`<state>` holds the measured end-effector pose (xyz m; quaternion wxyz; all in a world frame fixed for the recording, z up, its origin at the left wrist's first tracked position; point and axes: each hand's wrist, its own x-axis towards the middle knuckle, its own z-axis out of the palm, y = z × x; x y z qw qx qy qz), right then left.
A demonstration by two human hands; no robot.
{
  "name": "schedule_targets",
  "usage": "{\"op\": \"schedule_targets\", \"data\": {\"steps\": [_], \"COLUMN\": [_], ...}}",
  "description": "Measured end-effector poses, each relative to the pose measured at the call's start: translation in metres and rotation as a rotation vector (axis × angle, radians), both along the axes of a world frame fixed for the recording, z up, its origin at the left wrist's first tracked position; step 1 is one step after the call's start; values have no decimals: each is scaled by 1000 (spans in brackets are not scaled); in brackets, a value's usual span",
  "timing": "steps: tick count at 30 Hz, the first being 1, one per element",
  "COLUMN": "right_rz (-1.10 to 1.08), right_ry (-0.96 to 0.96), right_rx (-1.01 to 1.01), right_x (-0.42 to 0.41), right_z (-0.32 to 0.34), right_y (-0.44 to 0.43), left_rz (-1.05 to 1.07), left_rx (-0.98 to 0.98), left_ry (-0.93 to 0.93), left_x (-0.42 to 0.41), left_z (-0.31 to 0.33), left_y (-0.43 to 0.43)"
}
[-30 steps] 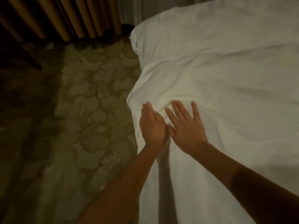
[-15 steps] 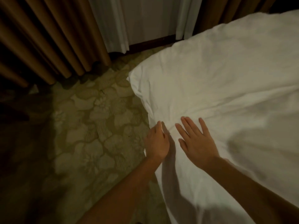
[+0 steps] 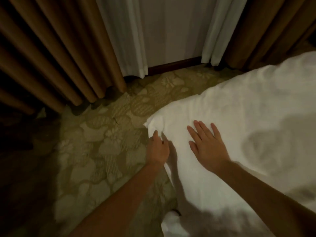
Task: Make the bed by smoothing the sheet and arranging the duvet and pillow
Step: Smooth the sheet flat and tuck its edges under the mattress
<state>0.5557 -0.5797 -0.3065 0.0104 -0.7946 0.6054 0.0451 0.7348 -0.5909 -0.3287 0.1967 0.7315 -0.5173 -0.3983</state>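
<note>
Smoothing the rumpled white fabric duvet [image 3: 248, 113] near its corner
The duvet is spread but creased and no pillow is in view, so much seems left. Right hand [image 3: 207, 147] lies flat and relaxed on it; left hand [image 3: 158, 149] meets its edge by the corner, fingers bent into a fold, grasp impossible to tell

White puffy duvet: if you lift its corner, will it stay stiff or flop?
Probably flop: the white puffy duvet is creased and droops over the edge beside the left hand. It is likely light for its size, since it looks plump and airy. Pushed, it would probably bunch up rather than slide whole; wrinkles show near the flat right hand.
</note>
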Motion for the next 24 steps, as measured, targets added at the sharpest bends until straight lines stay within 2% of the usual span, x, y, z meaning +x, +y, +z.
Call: {"op": "schedule_targets", "data": {"steps": [4, 6, 10, 13, 17, 20, 24], "right_rz": [9, 1, 50, 64, 139, 66, 62], "right_ry": [-13, -4, 65, 69, 136, 39, -82], "right_rx": [50, 87, 106, 79, 215, 293, 260], "right_x": [-5, -9, -4, 0, 8, 9, 5], "right_z": [0, -1, -8, -17, -23, -37, -56], "right_y": [-75, -107, -147, -172, -199, -211, -213], "left_rz": [53, 40, -133, -203, -335, -379, -453], "left_rx": [60, 86, 125, 201, 279, 365, 466], "left_ry": [-9, -71, -167, -115, -101, -43, 13], "left_x": [1, 1, -5, -10, -21, -28, -35], "left_z": [-17, -29, -30, -38, -59, -78, -94], "left_y": [-81, -115, -157, -187, -212, -226, -242]}}
